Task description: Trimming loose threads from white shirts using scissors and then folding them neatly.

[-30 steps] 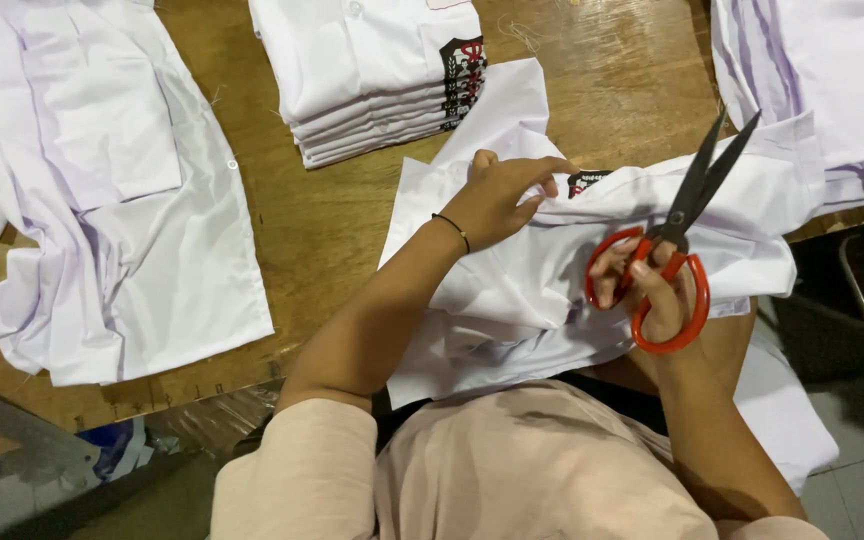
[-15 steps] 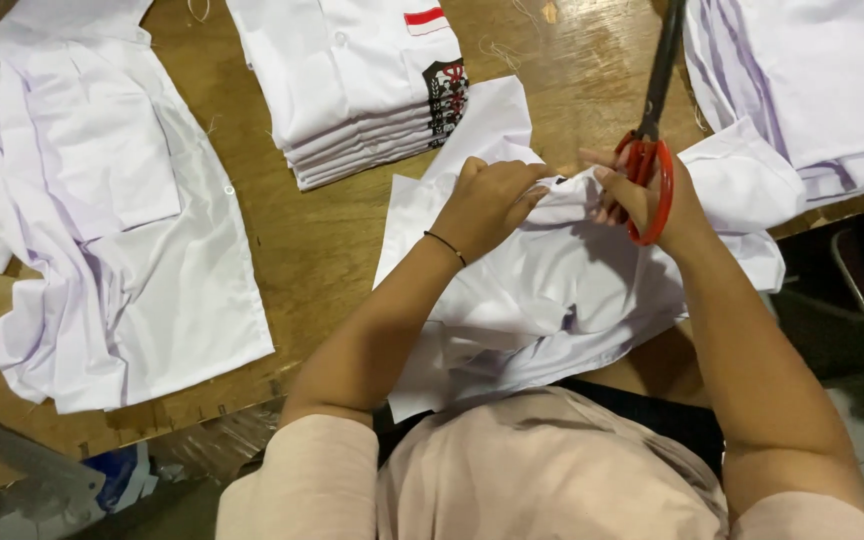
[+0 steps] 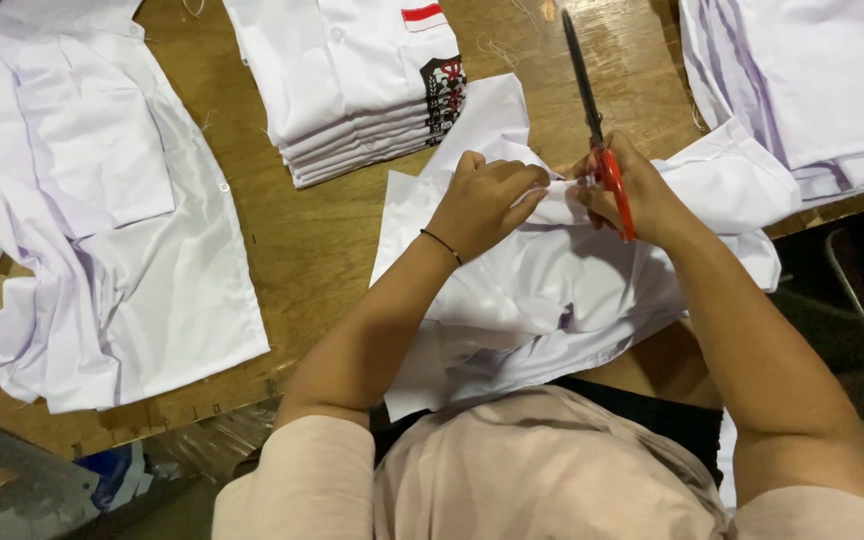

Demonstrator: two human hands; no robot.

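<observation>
Left hand [image 3: 487, 200] pinching white shirt [image 3: 552, 290], right hand [image 3: 632, 195] gripping closed red-handled scissors [image 3: 597, 140] (folded stack [image 3: 352, 80] finished; loose shirt [image 3: 102, 220] waits on worktop [image 3: 322, 240]).

Hands [image 3: 492, 200] pinch shirt [image 3: 552, 290]; scissors [image 3: 592, 110] gripped

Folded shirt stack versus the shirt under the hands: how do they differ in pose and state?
The folded shirt stack lies neat and flat on the wooden table, untouched; the shirt under the hands is rumpled and hangs over the table's near edge. The stack shows a red flag patch and a dark badge; none is visible on the worked shirt. The left hand pinches the worked shirt while the right hand holds red-handled scissors. Both are white.
</observation>
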